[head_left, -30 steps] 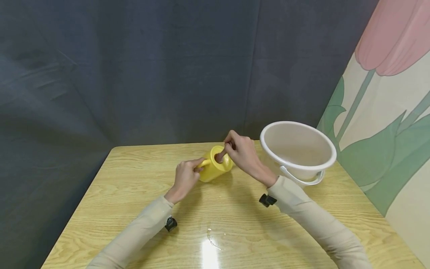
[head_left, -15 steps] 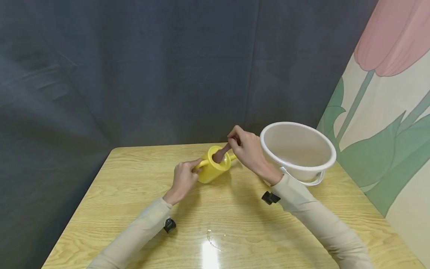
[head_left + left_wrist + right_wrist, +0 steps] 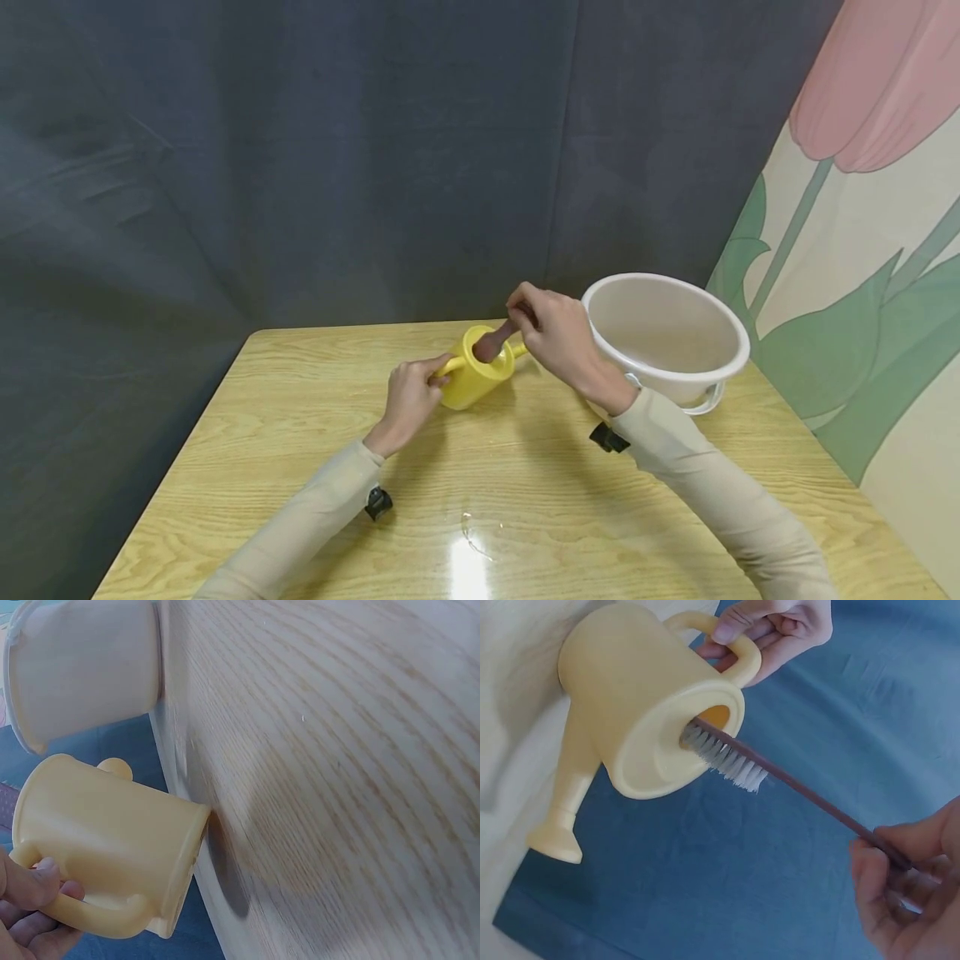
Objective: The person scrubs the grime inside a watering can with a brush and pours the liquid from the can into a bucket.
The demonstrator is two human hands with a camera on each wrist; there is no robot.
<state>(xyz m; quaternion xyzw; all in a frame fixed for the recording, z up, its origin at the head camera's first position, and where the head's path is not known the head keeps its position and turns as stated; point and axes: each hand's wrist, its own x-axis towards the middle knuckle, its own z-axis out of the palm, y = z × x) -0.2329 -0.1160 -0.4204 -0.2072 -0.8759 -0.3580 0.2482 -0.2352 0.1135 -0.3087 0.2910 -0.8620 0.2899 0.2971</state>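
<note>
A yellow watering can [image 3: 474, 383] leans tilted over the table, its bottom edge at the wood. My left hand [image 3: 410, 402] grips its handle [image 3: 101, 916], fingers wrapped round the loop. In the right wrist view the can's spout [image 3: 574, 772] ends in a flared rose at lower left. My right hand [image 3: 562, 337] pinches the end of a brown-handled scrub brush [image 3: 810, 796]. White bristles [image 3: 731, 763] show at the can's top opening, part of them outside; the brush's tip is hidden inside the can.
A white bucket [image 3: 667, 375] with a hanging handle stands right of my right hand, close to the forearm. A few wet marks [image 3: 472, 537] lie on the wooden table [image 3: 300, 392]. A dark curtain [image 3: 420, 167] hangs behind, and a flower-painted wall [image 3: 847, 333] borders the right.
My right hand has drawn back up and to the right, pulling the brush partly out of the can's opening. The can has shifted slightly left and tilted a little; the left hand keeps its grip.
</note>
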